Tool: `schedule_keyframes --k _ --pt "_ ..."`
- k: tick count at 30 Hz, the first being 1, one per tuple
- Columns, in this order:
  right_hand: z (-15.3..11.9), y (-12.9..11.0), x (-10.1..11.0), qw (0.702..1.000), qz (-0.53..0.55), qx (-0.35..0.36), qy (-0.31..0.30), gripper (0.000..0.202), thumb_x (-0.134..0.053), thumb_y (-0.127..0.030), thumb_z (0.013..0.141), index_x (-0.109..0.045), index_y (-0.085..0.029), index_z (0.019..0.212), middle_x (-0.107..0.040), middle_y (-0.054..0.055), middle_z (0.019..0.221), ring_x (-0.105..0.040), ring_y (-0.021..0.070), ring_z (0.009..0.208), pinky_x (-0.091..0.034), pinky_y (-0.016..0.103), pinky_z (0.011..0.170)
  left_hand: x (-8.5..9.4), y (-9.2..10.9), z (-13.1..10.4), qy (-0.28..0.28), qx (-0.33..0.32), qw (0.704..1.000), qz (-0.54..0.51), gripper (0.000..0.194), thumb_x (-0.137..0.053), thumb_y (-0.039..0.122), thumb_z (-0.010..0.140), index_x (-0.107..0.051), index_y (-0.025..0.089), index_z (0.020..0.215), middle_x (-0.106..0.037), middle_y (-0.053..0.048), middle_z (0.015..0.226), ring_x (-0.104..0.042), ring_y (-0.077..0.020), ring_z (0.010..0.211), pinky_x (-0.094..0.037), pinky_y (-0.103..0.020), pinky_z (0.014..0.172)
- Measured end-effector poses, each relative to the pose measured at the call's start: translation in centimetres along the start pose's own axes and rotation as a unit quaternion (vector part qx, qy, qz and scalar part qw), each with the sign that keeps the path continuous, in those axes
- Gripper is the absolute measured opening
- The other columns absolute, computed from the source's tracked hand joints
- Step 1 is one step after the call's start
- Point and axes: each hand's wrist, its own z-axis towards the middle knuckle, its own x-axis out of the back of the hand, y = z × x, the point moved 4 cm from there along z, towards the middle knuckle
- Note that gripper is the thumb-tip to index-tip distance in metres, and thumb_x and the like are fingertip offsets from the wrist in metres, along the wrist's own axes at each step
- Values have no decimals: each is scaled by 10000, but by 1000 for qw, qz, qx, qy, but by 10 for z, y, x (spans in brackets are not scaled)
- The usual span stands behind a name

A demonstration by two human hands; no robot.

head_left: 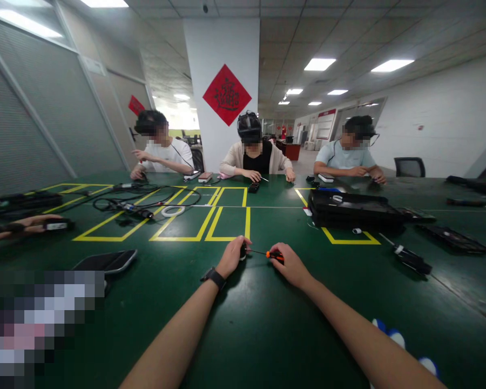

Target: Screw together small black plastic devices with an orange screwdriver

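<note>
My right hand [288, 263] is closed round the orange and black handle of a screwdriver [276, 256]. The thin metal shaft points left toward my left hand [231, 257]. Between the fingers of that hand is a small dark object [243, 250] with a pale lower edge; most of it is covered, so its kind cannot be made out. The screwdriver's tip reaches this object or ends right beside it. Both hands are just above the green table [243, 329], near its middle. A dark watch [214, 277] is on my left wrist.
Yellow tape rectangles [228, 239] mark the table. Cables [133, 208] and a white ring [173, 211] lie left. Stacked black cases [352, 208] and a black tool [413, 260] are right. Three people sit opposite; another person's hand [32, 222] holds something dark at far left.
</note>
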Motion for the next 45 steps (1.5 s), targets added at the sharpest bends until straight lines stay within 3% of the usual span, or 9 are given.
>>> schedule_keyframes --k 3,7,16,19,23,28,32,39,45 --pt "0 0 -1 1000 -3 -6 2 189 -485 -255 820 -554 -182 980 -554 61 957 -480 181 919 -380 323 826 -1 -1 0 -9 -6 1000 -8 502 -239 476 864 -595 124 837 -586 -43 688 -541 -132 647 -417 -266 658" --pt "1 2 -2 1000 -11 -2 -7 230 -373 -244 879 -595 -183 872 -563 56 905 -482 171 902 -372 323 832 -1 -1 0 -14 -8 1000 -12 495 -237 470 867 -592 126 839 -583 -39 690 -543 -130 647 -414 -260 648" --pt "0 -1 2 1000 2 1 5 163 -534 -255 789 -558 -189 936 -565 46 920 -491 175 880 -392 314 790 -1 0 0 -10 -10 1000 -2 496 -234 469 868 -593 127 835 -584 -34 680 -544 -127 645 -414 -258 649" --pt "0 0 1 1000 10 -10 5 197 -454 -293 845 -559 -190 976 -570 54 936 -496 172 896 -389 312 799 -1 -1 0 -13 -12 1000 -6 489 -238 465 869 -591 128 840 -583 -35 685 -542 -127 647 -414 -258 646" --pt "1 3 -2 1000 -4 -4 1 253 -345 -259 893 -588 -189 883 -573 47 888 -491 165 886 -374 315 819 -1 -3 0 -13 -10 1000 -10 480 -241 460 869 -590 131 840 -580 -33 686 -540 -125 645 -412 -257 645" --pt "1 3 -1 1000 -10 7 5 137 -452 -225 833 -553 -181 914 -548 48 905 -483 169 876 -384 312 794 -1 -1 0 -12 -9 1000 -10 478 -241 461 867 -589 133 842 -582 -33 682 -542 -125 637 -409 -250 627" --pt "-1 0 1 1000 -5 1 9 173 -533 -228 776 -526 -182 943 -538 46 926 -481 168 872 -391 305 781 -1 1 -1 -11 -1 1000 -7 477 -241 463 865 -589 138 837 -585 -32 684 -545 -124 640 -411 -247 627" --pt "0 1 -1 1000 -9 -10 -7 201 -367 -197 864 -567 -183 876 -550 42 894 -481 160 888 -376 306 813 -1 2 0 -13 -9 1000 -3 489 -231 468 865 -590 137 831 -584 -33 676 -545 -127 639 -415 -253 639" --pt "0 0 0 1000 -11 -6 -6 131 -471 -179 801 -545 -176 909 -547 44 905 -485 164 866 -392 303 780 0 1 0 -12 -7 1000 2 498 -228 477 861 -588 133 840 -584 -38 681 -540 -135 645 -417 -262 642"
